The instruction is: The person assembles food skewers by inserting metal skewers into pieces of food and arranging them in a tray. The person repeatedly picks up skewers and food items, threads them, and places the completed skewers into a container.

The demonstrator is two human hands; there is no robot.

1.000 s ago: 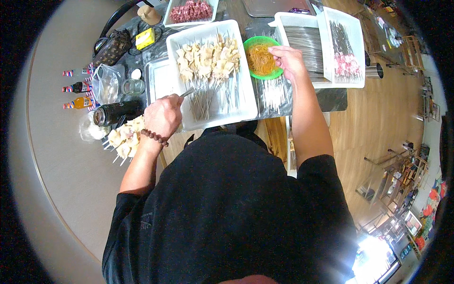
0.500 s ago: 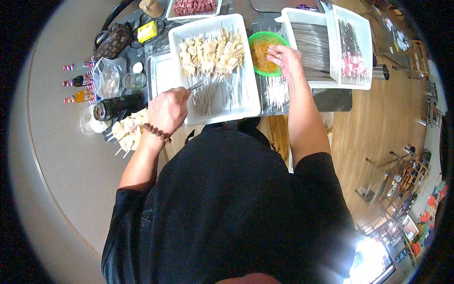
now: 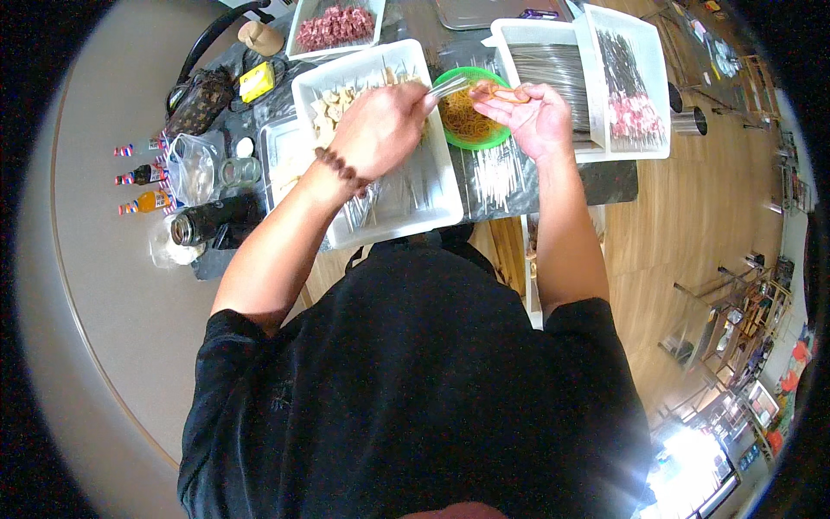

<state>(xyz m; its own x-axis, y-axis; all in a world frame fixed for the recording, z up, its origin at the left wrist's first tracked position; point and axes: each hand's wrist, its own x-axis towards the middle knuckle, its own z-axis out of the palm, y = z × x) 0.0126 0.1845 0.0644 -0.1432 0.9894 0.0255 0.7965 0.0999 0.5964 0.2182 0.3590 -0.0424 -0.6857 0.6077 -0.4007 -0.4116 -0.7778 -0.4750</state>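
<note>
Right grip [image 3: 545, 125] on orange loop [image 3: 512, 90]

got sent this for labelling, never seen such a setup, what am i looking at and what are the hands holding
No machine here: these are a person's bare hands, seen from above by one wide fisheye camera worn on the head, so straight edges bend. The left hand grips thin silver metal skewers; whatever is on their far ends is hard to see. The right hand holds a thin orange rubber band close to the skewers, over a round green plastic bowl of similar bands. On the dark tabletop, a white rectangular plastic tray of pale skewered chunks sits beneath the left hand, with a white plastic tub of red chunks beyond it. To the right, one white plastic tub holds long metal skewers, another pink skewered chunks.
</note>
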